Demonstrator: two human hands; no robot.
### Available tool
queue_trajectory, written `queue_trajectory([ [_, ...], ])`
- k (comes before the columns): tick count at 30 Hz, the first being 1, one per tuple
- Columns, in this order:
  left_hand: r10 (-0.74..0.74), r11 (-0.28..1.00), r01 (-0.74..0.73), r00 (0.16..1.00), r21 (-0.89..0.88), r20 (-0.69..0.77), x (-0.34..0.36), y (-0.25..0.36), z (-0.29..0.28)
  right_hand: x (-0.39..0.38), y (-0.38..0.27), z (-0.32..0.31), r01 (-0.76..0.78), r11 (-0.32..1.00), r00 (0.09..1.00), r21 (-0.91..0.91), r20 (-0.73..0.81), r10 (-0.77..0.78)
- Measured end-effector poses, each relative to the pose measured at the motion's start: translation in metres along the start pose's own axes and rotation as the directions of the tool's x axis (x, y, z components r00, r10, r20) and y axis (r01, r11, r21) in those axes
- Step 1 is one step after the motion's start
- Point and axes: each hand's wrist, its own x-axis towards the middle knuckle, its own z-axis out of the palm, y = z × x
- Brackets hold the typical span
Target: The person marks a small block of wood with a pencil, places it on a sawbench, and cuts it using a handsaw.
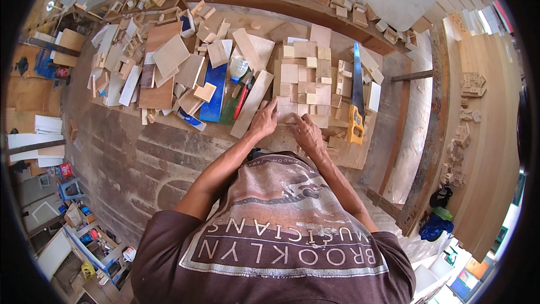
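Note:
In front of me lies a panel [305, 73] put together from small square wood pieces set at different heights. At its near left corner is a flat square wood piece [286, 106]. My left hand [264, 119] is closed at the left edge of that piece, fingers pressed along its side. My right hand [307, 133] has its fingers bent, and their tips meet the piece's near edge. Left of my left hand lies a long pale board [253, 103]. A red-handled tool [242, 101] is beside the board.
A handsaw with a yellow handle [355, 125] lies right of the panel. Wood offcuts [169, 59] are heaped on the left, around a blue strip [215, 93] and a clear plastic container [238, 67]. Small wooden pieces crowd a back shelf [332, 22]. A plank stack [492, 107] stands at right.

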Motion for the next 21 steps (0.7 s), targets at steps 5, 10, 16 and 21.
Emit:
queue_trajectory([
  [5, -0.014, 1.000, 0.014, 0.999, -0.011, 0.048, 0.000, -0.001, -0.003, 0.002, 0.007, 0.008, 0.050, 0.999, 0.998, -0.018, -0.045, -0.051],
  [10, 0.015, 1.000, -0.015, 0.996, 0.002, 0.084, 0.004, -0.008, -0.003, 0.002, 0.012, 0.014, 0.084, 0.995, 0.993, -0.053, -0.077, -0.088],
  [16, 0.063, 0.998, -0.066, 0.984, 0.014, 0.169, 0.008, -0.016, -0.009, 0.001, 0.013, 0.015, 0.081, 0.996, 0.994, -0.042, -0.071, -0.084],
  [21, 0.037, 0.998, -0.045, 0.984, 0.042, 0.176, 0.006, -0.008, -0.012, 0.001, 0.018, 0.018, 0.086, 0.995, 0.994, -0.056, -0.065, -0.089],
])
